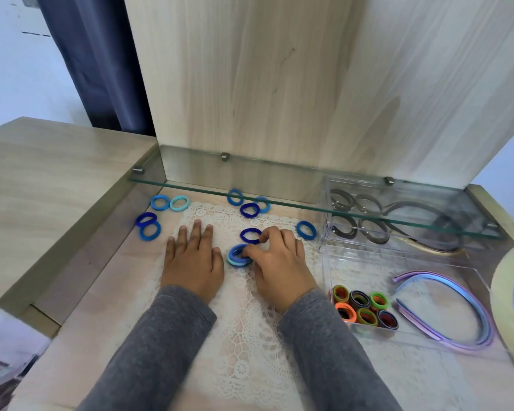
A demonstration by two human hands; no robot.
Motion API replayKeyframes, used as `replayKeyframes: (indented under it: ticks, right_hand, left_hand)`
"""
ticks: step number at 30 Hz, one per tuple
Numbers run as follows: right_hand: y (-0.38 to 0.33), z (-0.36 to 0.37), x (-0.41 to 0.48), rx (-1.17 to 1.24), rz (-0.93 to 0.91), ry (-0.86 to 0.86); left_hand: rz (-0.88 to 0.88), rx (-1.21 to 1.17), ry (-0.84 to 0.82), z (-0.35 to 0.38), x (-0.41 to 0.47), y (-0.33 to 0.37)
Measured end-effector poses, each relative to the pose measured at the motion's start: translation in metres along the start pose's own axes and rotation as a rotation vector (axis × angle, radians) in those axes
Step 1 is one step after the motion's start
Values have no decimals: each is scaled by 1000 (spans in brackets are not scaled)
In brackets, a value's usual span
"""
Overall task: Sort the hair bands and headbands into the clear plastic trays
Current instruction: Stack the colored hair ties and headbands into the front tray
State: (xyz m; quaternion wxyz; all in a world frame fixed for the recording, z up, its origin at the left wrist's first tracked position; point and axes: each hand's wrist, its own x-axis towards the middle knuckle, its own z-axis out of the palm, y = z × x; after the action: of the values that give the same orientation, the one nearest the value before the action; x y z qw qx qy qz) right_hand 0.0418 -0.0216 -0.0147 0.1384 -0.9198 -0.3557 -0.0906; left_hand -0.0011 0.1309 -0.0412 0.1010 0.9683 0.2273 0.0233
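Several blue hair bands lie scattered on the lace mat, some at the far left and some under the glass shelf. My right hand pinches a small stack of blue hair bands, and its index finger touches a dark blue band. Flat on the mat to the left rests my left hand, fingers straight. The near clear tray holds orange, green and dark hair bands and purple-blue headbands. The far clear tray holds grey bands and dark headbands.
A glass shelf juts out low over the back of the desk and over the far tray. A wooden back panel rises behind it. A raised wooden side borders the left. A pale round rim sits at the right edge.
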Motion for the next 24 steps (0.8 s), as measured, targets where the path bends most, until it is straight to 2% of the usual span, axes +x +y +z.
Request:
replayKeyframes:
  ticks: [5, 12, 16, 24]
  right_hand:
    - [5, -18, 1, -40, -52, -163]
    - [5, -26, -1, -82, -114, -150]
    - [5, -29, -5, -98, -154, -119]
    - [16, -53, -10, -109, -181, -120]
  left_hand:
    - [48, -46, 74, 1, -3, 1]
    - [355, -55, 349, 2, -14, 0]
    - [420, -93, 373, -1, -28, 8]
    - [337, -317, 285, -4, -42, 27]
